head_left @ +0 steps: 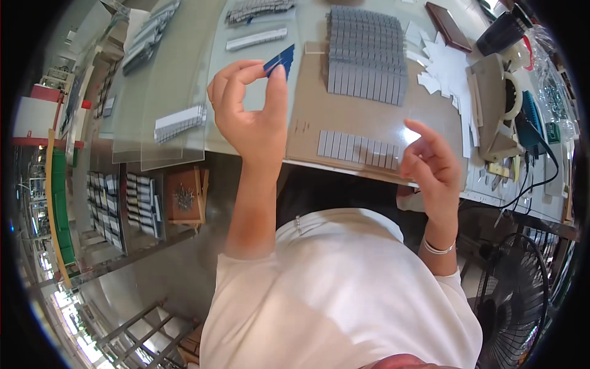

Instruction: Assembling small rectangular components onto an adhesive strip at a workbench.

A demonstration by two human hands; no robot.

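Observation:
My left hand (249, 120) is raised over the table, thumb and fingertips pinching a small fanned bunch of dark blue strips (283, 59). My right hand (437, 175) hovers at the table's front edge, index finger stretched out and the other fingers loosely curled; I make out nothing held in it. Just left of its fingertips lies a row of narrow grey rectangular pieces (350, 147), side by side on a brown board (307, 111). Farther back on that board, a large block of overlapping rows of grey pieces (365, 61) is laid out.
White paper scraps (445, 67) lie right of the block, near a beige desktop device (495, 111) and a dark cup (504, 31). Clear sheets (172, 89) carrying a bundle of pieces (179, 123) overhang the left edge. A black fan (513, 295) stands at lower right.

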